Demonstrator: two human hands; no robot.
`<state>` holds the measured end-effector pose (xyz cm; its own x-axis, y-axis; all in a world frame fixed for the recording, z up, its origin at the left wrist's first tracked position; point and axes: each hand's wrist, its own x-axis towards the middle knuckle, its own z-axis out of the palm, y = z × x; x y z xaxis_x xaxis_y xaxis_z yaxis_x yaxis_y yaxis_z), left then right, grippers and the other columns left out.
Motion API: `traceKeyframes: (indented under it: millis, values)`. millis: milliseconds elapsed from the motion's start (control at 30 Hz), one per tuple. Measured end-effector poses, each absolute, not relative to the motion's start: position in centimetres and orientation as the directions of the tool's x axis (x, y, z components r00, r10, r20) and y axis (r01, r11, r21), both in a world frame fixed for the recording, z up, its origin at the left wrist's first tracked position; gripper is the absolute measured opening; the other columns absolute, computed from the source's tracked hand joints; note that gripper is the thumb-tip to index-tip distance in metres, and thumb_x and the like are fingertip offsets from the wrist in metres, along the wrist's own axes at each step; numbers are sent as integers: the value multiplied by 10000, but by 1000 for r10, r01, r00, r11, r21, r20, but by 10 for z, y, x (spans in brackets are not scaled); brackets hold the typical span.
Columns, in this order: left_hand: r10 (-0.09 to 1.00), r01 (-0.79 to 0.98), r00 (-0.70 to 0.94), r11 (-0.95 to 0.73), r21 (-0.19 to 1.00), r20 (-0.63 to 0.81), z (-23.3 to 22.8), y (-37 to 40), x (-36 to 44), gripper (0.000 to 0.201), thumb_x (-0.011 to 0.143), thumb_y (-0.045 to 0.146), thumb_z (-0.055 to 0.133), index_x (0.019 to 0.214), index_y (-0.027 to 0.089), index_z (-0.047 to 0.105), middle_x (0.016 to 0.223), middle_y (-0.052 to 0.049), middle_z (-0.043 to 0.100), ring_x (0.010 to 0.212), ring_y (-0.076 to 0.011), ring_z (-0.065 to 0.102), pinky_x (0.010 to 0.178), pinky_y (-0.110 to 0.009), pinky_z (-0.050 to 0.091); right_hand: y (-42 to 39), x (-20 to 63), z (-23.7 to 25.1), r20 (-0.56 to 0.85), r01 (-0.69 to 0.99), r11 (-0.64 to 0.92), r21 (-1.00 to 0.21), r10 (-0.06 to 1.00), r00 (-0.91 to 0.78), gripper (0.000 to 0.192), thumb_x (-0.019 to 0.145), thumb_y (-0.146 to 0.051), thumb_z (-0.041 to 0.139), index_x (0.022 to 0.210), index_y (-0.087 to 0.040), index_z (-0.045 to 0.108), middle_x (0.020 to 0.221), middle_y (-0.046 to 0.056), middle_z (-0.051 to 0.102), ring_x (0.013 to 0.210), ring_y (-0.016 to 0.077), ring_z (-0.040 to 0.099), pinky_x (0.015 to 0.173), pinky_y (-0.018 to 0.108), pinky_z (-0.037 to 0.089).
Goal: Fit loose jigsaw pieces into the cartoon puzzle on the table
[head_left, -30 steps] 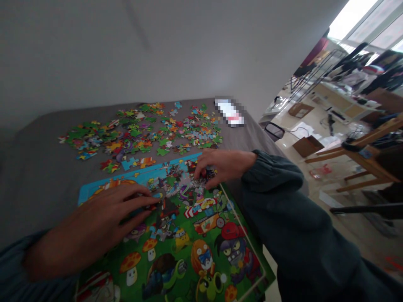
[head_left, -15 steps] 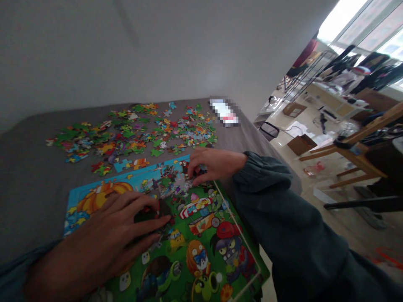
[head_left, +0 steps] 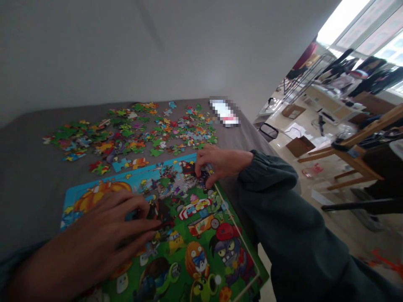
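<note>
A: Head view, puzzle state? 
B: Jigsaw puzzle [head_left: 201,235] lies flat at 6 o'clock on the grey table [head_left: 28,176]; green cartoon scene largely joined, blue strip along its far edge. Loose pieces [head_left: 132,130] scattered at 11 o'clock.
A: Hands?
B: Left hand [head_left: 94,239] at 8 o'clock, palm down, fingers nearly together, tips pressing a dark patch. Right hand [head_left: 220,161] at 1 o'clock, fingers curled narrow, pinching a dark piece [head_left: 204,175] at the board's far corner.

My left hand [head_left: 103,235] is covering part of the puzzle board [head_left: 201,235]; its near corner is running off the bottom edge.
</note>
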<state>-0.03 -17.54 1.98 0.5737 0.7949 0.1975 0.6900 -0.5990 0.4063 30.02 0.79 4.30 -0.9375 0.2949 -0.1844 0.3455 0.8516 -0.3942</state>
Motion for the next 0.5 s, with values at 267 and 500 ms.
traceKeyframes:
  millis: [267,500]
  values:
    - [726,647,675,-668,369,132,30,-179,7,241,1041,368,608,1158,450,802,1027,3,717,973,-207,627,839,-325,509,-27,269,42,-106,172,867,-468,138,-985,259,869,-383,883,1015,-198,775,1018,59,721,1011,235,576,937,368,404]
    - [825,739,530,-563,371,197,29,-168,-7,274,1073,412,546,1177,370,797,1037,-14,724,968,-214,625,852,-343,490,-29,264,31,54,154,863,-482,205,-977,271,1000,-361,738,1210,-193,772,1067,93,741,1032,235,627,947,390,471]
